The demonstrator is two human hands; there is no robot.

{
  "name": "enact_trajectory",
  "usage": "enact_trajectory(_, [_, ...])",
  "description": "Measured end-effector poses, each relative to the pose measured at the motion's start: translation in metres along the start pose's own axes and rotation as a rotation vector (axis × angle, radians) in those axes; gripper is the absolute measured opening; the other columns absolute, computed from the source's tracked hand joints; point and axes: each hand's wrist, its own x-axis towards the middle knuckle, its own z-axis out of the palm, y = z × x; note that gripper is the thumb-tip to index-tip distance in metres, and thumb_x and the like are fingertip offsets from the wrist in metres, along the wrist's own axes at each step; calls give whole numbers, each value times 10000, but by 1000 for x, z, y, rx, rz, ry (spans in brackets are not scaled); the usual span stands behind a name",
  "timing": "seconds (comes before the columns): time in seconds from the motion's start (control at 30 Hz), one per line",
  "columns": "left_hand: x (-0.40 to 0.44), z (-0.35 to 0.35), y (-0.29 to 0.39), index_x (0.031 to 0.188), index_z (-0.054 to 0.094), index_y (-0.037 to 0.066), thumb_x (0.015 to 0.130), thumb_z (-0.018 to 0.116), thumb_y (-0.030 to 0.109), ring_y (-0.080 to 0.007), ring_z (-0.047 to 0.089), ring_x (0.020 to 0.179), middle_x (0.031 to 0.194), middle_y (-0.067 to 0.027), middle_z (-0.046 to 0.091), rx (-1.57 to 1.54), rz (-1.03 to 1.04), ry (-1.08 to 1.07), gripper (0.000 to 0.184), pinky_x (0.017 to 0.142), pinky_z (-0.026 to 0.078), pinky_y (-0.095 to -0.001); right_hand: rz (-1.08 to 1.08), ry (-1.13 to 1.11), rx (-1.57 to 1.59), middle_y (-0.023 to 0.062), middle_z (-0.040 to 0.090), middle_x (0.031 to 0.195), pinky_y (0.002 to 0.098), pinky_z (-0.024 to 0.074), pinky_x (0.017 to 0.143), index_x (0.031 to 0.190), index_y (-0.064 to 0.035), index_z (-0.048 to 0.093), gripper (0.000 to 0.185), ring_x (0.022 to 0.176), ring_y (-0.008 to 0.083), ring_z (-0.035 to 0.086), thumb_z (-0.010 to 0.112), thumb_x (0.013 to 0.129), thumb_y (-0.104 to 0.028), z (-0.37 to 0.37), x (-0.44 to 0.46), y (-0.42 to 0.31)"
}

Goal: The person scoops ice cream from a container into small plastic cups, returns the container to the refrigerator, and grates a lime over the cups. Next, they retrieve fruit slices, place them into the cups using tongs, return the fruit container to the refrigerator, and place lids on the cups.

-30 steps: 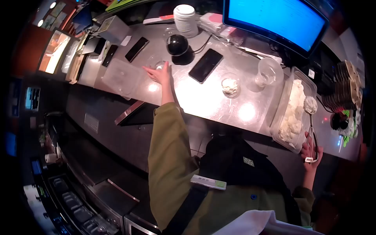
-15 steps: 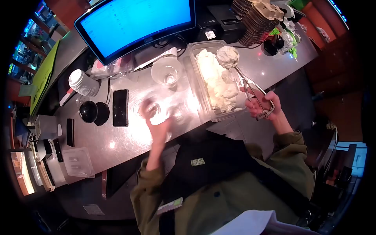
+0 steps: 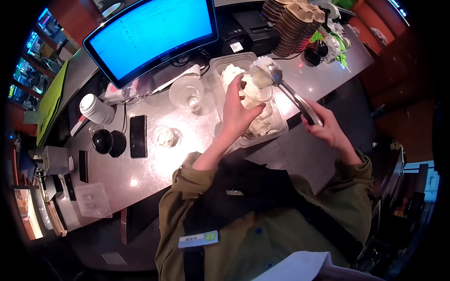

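Across swings our left hand [image 3: 240, 112], pinching a clear round plastic cup [image 3: 258, 95]: it now lines up with the silver metal scoop [image 3: 297, 100] gripped in our right hand [image 3: 328, 129].

The left hand [image 3: 240, 111] is bending its fingers [image 3: 233, 86] and spreading its thumb [image 3: 255, 112] into a curved, C-shaped grip. The left forearm [image 3: 212, 152] is slanting forward and rightward. The right hand [image 3: 326, 125] is lying to the right of the left hand, curling into a closed grip. The right forearm [image 3: 349, 151] is angling forward and inward, both forearms converging.
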Motion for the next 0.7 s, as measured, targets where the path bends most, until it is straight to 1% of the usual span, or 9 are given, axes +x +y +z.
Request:
enact_trajectory(0.2, [1,0,0,1286,280,37,631,716,148,-247,454,1068,1150,-143,432,-48,29,15,795,840,421,-362,-48,3,-120,33,492,813,231,390,656,1292,-41,357,719,711,101,460,523,607,-182,2,-8,-8])
enact_trajectory(0.3, [0,-1,4,1285,281,36,631,719,142,-251,449,1083,1165,-147,423,-43,35,16,794,854,417,-370,-120,29,-209,38,490,826,230,391,671,1289,-48,354,716,715,103,460,519,603,-170,1,-9,-7])
enact_trajectory(0.37, [0,-1,7,1284,281,35,629,722,137,-253,441,1101,1186,-151,413,-54,38,19,796,865,413,-373,-211,46,-260,39,478,819,222,381,653,1286,-50,354,708,691,97,447,509,601,-137,0,-7,0])
enact_trajectory(0.43, [-1,0,8,1285,282,34,628,725,130,-254,431,1121,1208,-155,401,-90,46,26,798,874,409,-374,-199,48,-279,38,467,812,211,368,634,1281,-47,359,702,665,91,430,502,596,-108,-1,-7,-2])
enact_trajectory(0.5, [-1,0,9,1285,281,32,627,726,124,-255,426,1129,1224,-157,394,-56,64,34,800,876,409,-370,-83,34,-267,34,458,805,199,352,613,1272,-40,369,698,637,84,409,498,587,-83,0,-10,-12])
enact_trajectory(0.6, [-1,-1,11,1286,280,29,628,726,117,-256,431,1126,1232,-159,390,-24,90,39,800,878,411,-364,-117,56,-278,25,448,799,189,331,594,1262,-35,384,692,610,75,385,486,578,-55,0,-9,-9])
enact_trajectory(0.7, [0,-2,14,1287,279,29,625,727,102,-256,439,1118,1231,-158,390,-57,84,34,803,886,411,-358,-72,64,-263,25,468,836,186,337,600,1256,-34,397,682,617,73,387,482,579,-49,-1,-12,-14])
